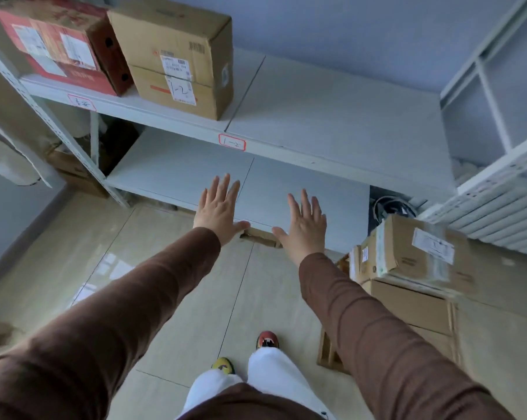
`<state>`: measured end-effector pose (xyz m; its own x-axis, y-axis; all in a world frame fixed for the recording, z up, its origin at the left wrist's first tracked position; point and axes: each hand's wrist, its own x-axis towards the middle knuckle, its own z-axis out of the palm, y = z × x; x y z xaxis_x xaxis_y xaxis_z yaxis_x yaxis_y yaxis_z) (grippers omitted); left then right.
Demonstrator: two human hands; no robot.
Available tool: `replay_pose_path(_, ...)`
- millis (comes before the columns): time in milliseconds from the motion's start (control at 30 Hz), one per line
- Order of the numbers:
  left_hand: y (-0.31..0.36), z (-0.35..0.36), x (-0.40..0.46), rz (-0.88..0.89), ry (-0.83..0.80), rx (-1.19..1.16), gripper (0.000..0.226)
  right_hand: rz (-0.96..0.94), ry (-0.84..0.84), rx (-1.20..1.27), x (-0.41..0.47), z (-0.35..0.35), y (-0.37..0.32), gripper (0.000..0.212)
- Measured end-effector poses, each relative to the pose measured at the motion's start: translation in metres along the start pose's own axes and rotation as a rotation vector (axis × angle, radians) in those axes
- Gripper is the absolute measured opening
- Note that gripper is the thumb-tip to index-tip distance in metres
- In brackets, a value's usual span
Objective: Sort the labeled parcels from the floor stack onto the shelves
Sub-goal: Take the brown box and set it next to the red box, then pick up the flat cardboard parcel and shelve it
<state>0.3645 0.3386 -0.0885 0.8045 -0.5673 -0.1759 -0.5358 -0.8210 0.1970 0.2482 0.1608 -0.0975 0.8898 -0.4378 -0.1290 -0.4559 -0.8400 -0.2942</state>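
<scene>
My left hand (218, 207) and my right hand (304, 227) are stretched out flat, fingers spread, holding nothing, over the front edge of the lowest shelf (171, 177). On the shelf above (332, 116), left of a tag marked "1-2" (232, 142), stands a brown parcel (177, 56) with "1-2" on its label. A red carton (59, 40) sits beside it. The floor stack of parcels (407, 298) is at my right, topped by a small labeled box (419, 250). A bit of cardboard (262, 236) peeks out under the lowest shelf between my hands.
A second white rack (498, 177) stands at the right, at a right angle to the first. Coiled cables (392, 207) lie in the corner between the racks. More cardboard (71, 168) is behind the left upright. Pale tiled floor (135, 253) spreads below me.
</scene>
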Motion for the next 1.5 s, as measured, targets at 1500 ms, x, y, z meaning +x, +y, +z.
replay_pose_path(1500, 0.466, 0.22, -0.001, -0.004, -0.18, -0.015, 0.095, 0.181, -0.166, 0.025, -0.109, -0.046, 0.543, 0.068)
